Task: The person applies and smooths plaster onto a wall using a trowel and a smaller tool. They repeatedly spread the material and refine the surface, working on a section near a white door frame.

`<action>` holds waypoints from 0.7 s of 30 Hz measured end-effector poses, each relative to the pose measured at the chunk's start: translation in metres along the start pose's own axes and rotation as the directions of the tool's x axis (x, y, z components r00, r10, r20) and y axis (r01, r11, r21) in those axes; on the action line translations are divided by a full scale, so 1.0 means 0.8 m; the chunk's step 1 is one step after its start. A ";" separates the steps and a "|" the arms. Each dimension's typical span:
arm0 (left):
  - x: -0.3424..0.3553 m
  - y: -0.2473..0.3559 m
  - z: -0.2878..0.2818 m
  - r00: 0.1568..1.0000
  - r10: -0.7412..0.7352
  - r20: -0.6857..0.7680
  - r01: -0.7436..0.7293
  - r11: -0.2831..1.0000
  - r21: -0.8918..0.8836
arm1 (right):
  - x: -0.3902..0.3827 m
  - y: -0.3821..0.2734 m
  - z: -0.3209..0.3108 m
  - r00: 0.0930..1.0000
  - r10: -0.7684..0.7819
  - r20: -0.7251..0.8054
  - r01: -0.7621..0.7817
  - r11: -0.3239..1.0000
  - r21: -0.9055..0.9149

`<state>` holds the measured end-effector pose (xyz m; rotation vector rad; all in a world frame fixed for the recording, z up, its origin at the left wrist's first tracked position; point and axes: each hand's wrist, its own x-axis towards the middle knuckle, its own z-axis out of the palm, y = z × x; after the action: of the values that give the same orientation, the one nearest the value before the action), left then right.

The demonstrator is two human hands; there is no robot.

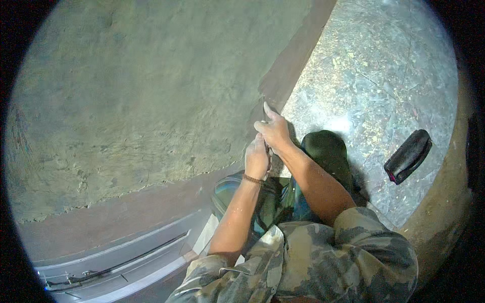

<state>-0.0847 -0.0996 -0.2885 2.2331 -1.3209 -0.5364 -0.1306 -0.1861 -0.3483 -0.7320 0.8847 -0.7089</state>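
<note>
My right hand (276, 133) is closed around a slim dark tool whose narrow tip meets the wall; most of the tool is hidden, so its exact kind cannot be made out. Its index finger stretches forward along the tool. Just below, my left hand (256, 159) is closed too, with its thumb up against the right hand and a beaded bracelet on the wrist. It seems to grip the lower part of the same tool. Both hands are at the lower corner of a grey-green plastered wall (151, 91), beside its smooth brown edge band (290, 60).
A pale, speckled floor (369, 76) spreads to the right. On it lies a black oblong, pouch-like thing (408, 156). A grey metal frame (126, 257) runs along the lower left, beside the brown band. My bent knees are close below the hands.
</note>
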 end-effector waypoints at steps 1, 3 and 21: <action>0.000 -0.002 0.003 1.000 -0.003 0.004 0.003 1.000 -0.010 | 0.006 0.004 -0.002 0.996 -0.093 -0.015 0.092 0.993 -0.080; -0.009 0.003 -0.001 0.999 -0.042 0.010 0.043 0.998 -0.056 | 0.007 0.015 0.003 0.985 -0.170 -0.040 0.166 0.982 -0.087; -0.050 0.038 -0.042 0.916 -0.381 0.125 0.397 0.818 -0.416 | -0.046 0.002 0.025 0.951 -0.308 0.025 0.303 0.913 -0.274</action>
<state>-0.1054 -0.0698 -0.2401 2.1097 -0.6553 -0.9233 -0.1296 -0.1510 -0.3258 -1.1318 0.9050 -0.8807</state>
